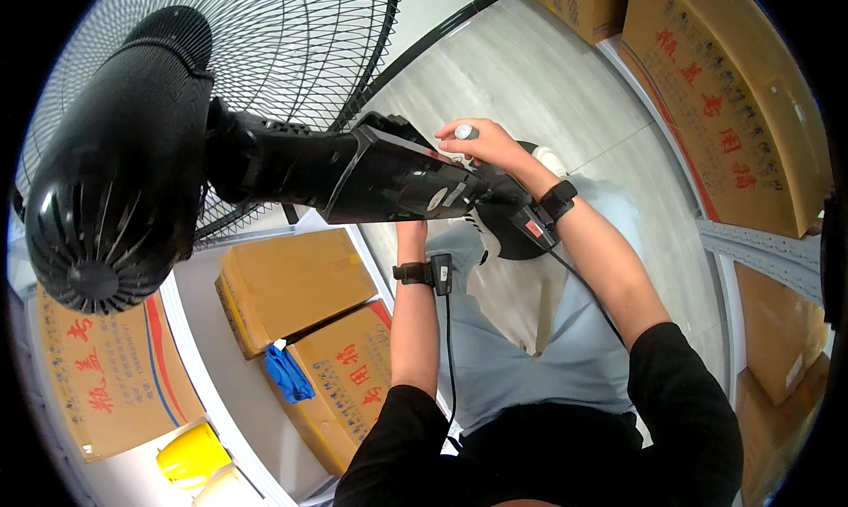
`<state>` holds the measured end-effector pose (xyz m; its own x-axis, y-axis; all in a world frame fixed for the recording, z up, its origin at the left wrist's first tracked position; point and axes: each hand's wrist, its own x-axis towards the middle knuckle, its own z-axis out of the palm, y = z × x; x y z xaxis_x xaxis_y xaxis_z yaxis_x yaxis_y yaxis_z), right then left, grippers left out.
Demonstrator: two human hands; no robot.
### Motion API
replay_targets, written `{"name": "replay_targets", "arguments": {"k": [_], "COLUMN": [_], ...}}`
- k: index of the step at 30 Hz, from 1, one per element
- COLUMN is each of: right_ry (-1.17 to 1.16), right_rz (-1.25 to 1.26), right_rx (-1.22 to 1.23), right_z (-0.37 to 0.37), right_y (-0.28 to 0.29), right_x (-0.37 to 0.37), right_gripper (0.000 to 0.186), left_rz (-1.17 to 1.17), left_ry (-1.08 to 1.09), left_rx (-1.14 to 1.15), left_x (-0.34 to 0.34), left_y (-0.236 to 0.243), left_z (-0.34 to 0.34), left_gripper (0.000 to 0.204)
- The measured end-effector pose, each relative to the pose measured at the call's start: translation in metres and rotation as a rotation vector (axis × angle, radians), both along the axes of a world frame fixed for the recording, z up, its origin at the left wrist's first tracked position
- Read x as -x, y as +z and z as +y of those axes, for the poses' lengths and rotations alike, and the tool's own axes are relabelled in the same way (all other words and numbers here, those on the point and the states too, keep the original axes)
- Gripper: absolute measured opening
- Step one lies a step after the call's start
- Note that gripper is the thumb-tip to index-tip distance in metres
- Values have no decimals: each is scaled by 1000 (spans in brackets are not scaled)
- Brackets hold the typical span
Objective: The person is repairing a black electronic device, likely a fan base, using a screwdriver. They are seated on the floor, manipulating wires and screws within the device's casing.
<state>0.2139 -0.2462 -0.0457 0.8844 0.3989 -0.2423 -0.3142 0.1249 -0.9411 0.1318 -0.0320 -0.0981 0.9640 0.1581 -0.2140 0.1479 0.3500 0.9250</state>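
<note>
A black pedestal fan stands in front of me, its motor housing (97, 198) at the left and its wire grille (291, 30) behind. The fan's black neck and control box (397, 180) reach across between my arms. Beyond the box, my right hand (490, 143) has its fingers curled round a small cylinder with a grey round end (466, 132); whether this is part of the fan I cannot tell. My left hand (412, 231) goes under the box, so only its wrist side shows and its fingers are hidden. The fan's round black base (517, 242) is on the floor between my feet.
Cardboard boxes (300, 282) fill a shelf at the left, with a blue crumpled cloth or bag (288, 373) on one and a yellow container (193, 454) nearby. More cartons (720, 109) stand on white shelving at the right. Cables (452, 357) run from both wrist bands.
</note>
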Motion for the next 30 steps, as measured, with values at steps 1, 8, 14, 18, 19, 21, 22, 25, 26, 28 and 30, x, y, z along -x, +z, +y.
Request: {"name": "replay_targets", "arguments": {"k": [1, 8, 14, 18, 19, 21, 22, 25, 26, 28, 30], "right_ry": [-4, -92, -13, 113, 138, 123, 114, 18, -6, -55, -19], "right_rz": [12, 133, 137, 125, 111, -66, -155, -193, -191, -188, -177], "right_rx": [-9, -91, 109, 178, 185, 284, 333, 436, 434, 434, 434], "right_z": [-1, -2, -17, -27, -28, -23, -21, -14, -14, -16, -23], "right_y": [3, 4, -3, 8, 8, 0, -4, -7, -7, -4, 0], "right_x": [0, -6, -13, -8, -7, -7, -6, -1, 0, 2, -1], "right_gripper": [27, 24, 23, 17, 17, 18, 18, 25, 23, 18, 18], "left_rz": [-6, 32, 47, 43, 41, 38, 37, 24, 20, 8, -9], "left_ry": [-1, -36, -56, -51, -50, -50, -54, -39, -32, -14, 1], "left_rx": [12, 80, 146, 176, 184, 197, 199, 216, 225, 240, 259], "left_x": [-2, -20, -24, -22, -23, -22, -23, -20, -17, -13, -10], "left_y": [1, 0, -1, -1, 0, 2, 3, 8, 10, 13, 18], "left_z": [-2, -12, -16, -19, -19, -21, -21, -21, -21, -22, -25], "left_gripper": [36, 35, 34, 34, 34, 33, 33, 33, 33, 33, 32]}}
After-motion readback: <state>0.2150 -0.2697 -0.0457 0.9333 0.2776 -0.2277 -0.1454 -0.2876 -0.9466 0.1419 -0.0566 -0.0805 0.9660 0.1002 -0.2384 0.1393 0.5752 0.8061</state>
